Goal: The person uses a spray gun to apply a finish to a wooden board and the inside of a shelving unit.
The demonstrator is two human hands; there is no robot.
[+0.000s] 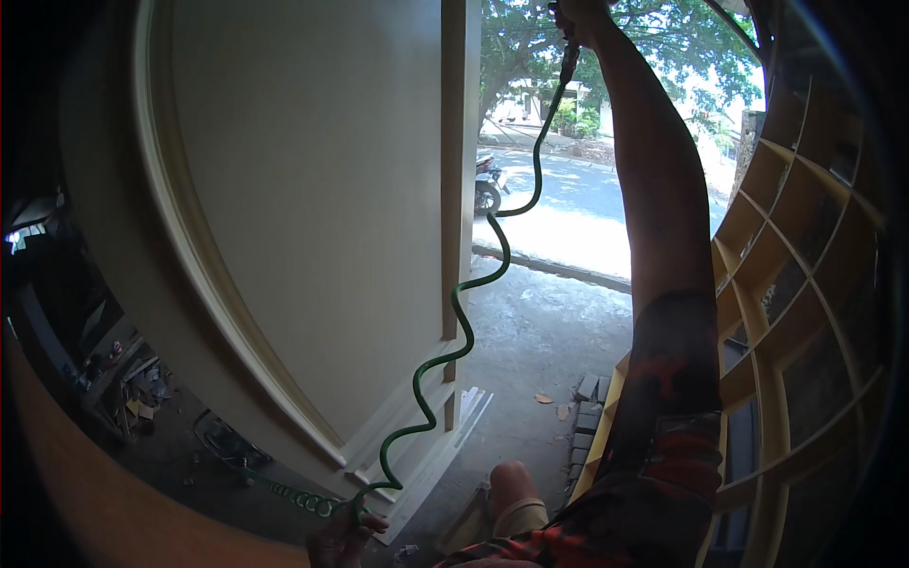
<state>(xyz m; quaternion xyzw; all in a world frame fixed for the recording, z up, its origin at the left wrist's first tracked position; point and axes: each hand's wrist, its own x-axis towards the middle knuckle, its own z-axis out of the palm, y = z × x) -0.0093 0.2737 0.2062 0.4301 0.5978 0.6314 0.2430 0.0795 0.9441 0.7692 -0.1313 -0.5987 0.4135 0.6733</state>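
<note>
I have the left hand (347, 545) pinching the green coiled hose (538, 159) — seemingly controlling slack — and the right hand (581, 25) gripping its raised dark end fitting (568, 64).

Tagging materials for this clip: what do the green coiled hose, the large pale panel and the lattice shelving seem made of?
Green coiled hose: likely flexible plastic, slightly glossy; smooth, springy curves. 
Large pale panel: probably painted wood or board, satin; even colour, raised trim. 
Lattice shelving: seemingly wood; yellowish boards, finish unclear.
</note>
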